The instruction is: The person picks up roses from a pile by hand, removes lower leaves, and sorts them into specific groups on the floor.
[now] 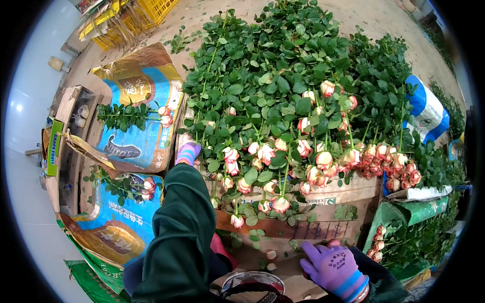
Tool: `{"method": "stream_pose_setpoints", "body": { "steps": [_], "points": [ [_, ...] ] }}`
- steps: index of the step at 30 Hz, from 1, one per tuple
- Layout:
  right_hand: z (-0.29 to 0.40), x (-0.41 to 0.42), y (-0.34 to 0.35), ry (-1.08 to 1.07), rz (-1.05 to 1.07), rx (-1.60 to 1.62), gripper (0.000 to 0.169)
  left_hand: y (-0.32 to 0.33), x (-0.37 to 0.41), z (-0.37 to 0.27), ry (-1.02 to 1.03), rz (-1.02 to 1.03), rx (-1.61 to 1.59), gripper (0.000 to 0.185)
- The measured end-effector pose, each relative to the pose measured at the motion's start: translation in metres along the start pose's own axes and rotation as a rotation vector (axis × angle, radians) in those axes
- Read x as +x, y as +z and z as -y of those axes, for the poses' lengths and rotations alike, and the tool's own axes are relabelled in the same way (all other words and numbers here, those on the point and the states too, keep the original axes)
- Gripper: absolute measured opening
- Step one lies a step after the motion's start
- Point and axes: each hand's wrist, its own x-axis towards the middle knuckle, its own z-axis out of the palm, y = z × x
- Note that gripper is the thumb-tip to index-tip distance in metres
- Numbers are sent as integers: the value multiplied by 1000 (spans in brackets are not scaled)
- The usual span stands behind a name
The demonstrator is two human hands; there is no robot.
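Observation:
My left hand, in a purple knitted glove with a striped cuff, reaches to the left edge of a large heap of cut roses. Leaves there partly hide its fingers, so its grip is unclear. Cream blooms with pink-red edges face me along the heap's near side. My right hand, gloved alike, is low at the right, below the wooden table edge. Its back is towards me and its thumb and forefinger are apart. A small pinkish thing shows beside its knuckles; the palm is hidden.
At left, two rose bunches lie on printed blue-and-gold sacks. More roses rest in a green wrap at right. A round container stands below me. Yellow crates are at the far left.

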Motion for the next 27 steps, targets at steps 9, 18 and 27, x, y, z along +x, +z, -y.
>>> {"method": "stream_pose_setpoints", "body": {
  "steps": [9,18,27],
  "points": [
    [11,-26,17,-72,-70,-16,37,-153,-172,11,1030,130,-740,28],
    [13,-24,36,-184,-429,870,43,-93,-474,-34,556,1038,-1484,41],
    [15,-26,0,38,-284,1326,59,-14,-541,-59,632,1077,-1238,44]
  ]
}}
